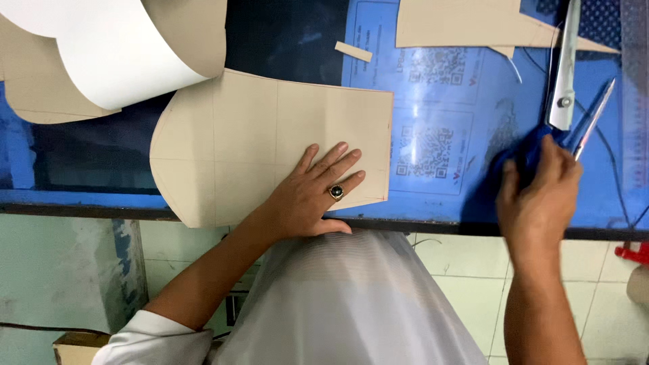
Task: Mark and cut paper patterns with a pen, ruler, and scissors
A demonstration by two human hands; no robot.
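My left hand [316, 192], with a dark-stoned ring on one finger, lies flat with fingers apart on a tan cardboard pattern piece [257, 138] that has a curved left edge and thin pencil lines. The piece rests on the blue table [439, 196] and overhangs its near edge. My right hand [541, 192] grips the blue handles of large scissors [564, 88] to the right; the silver blades stand apart and point away from me.
A white and tan curled sheet [128, 47] lies at the upper left. Another tan cut piece [466, 23] and a small offcut strip [353, 51] sit at the top. Printed code squares [427, 152] mark the table. Tiled floor [453, 270] shows below; a red object [635, 253] is at right.
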